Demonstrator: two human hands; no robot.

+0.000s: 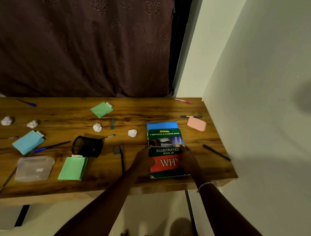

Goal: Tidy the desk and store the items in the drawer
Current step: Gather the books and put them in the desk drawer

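left hand point(141, 160) sits against the left edge of the green-and-red book point(164, 150), too blurry to tell if it's gripping; right hand point(188, 161) lies over the right edge, fingers stretched out; book's on top of a blue book point(161, 125) near the table's point(151, 110) right end; pink case point(196, 124) and black pen point(216, 152) nearby
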